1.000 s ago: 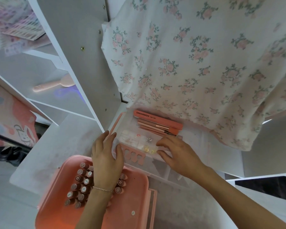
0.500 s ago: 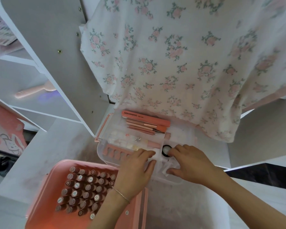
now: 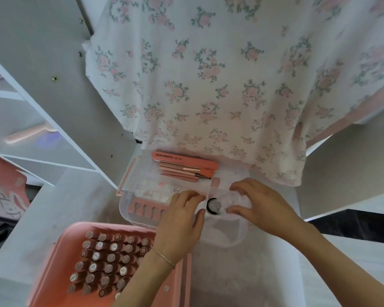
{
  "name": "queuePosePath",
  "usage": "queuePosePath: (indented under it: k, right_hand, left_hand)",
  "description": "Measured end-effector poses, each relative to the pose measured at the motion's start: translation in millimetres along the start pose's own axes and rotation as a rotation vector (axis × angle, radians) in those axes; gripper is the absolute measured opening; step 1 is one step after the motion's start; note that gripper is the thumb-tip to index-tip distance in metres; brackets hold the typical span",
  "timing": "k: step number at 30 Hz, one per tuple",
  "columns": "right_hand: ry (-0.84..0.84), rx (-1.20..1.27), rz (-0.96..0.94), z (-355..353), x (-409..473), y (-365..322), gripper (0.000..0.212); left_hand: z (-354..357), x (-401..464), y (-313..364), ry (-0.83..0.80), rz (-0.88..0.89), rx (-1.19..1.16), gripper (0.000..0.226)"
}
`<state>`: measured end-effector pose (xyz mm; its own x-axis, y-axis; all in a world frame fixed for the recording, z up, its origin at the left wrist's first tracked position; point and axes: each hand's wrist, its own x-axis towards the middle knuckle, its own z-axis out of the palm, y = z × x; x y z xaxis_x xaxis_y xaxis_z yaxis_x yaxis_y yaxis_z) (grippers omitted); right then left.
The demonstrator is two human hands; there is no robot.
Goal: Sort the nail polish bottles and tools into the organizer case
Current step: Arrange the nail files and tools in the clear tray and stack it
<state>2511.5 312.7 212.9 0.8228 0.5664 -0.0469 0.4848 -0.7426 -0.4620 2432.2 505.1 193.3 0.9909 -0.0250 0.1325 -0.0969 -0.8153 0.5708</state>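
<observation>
My left hand (image 3: pixel 179 220) and right hand (image 3: pixel 261 203) flank the small round jar (image 3: pixel 213 206) (between them, right nearer), both grips loosely curled, empty.

"SANANMOG", perhaps "100/180", on nail file (image 3: pixel 186 161)

Both forearms are bare, without sleeves; the left hand (image 3: pixel 179 224) carries a thin chain bracelet (image 3: pixel 163 257) at the wrist.

Before you, the tray of bottles (image 3: pixel 111 260) sits nearest on the tabletop (image 3: pixel 60 207); the organizer case (image 3: pixel 226 235) lies behind it, tools (image 3: pixel 182 171) at its far end.
</observation>
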Motion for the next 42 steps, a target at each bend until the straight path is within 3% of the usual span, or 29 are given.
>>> queuePosePath:
  k: [4,7,13,18,24,26,28,33,42]
  right_hand:
    - [0.178,0.288,0.195,-2.1,-2.0,10.8,0.037]
    - [0.227,0.432,0.275,0.5,-3.2,14.1,0.036]
    - [0.204,0.446,0.287,4.4,-9.4,15.7,0.033]
    - [0.214,0.444,0.289,6.4,-10.8,14.7,0.035]
    - [0.197,0.42,0.275,5.9,-12.0,15.3,0.041]
    - [0.168,0.348,0.25,4.6,-12.1,15.8,0.043]
    - [0.14,0.216,0.193,2.7,-13.1,15.6,0.046]
    - [0.104,0.029,0.042,-0.2,-14.1,2.4,0.044]
    - [-0.169,0.163,0.124,18.0,-1.7,-27.0,0.038]
  left_hand:
    - [1.6,5.6,12.5,0.041,0.183,0.204,0.022]
    - [5.8,6.6,19.7,-0.007,0.196,0.331,0.016]
    - [15.2,7.0,28.1,-0.19,0.139,0.528,0.043]
    - [16.0,5.1,23.8,-0.361,0.172,0.464,0.052]
    - [18.7,2.0,17.3,-0.405,0.307,0.254,0.046]
    - [15.0,0.8,14.3,-0.36,0.336,0.196,0.038]
    - [10.6,-1.3,9.5,-0.214,0.324,0.132,0.029]
    - [-0.2,-8.5,-5.8,0.04,0.067,0.036,0.032]
    - [-6.6,-29.9,-15.9,0.031,0.013,0.181,0.034]
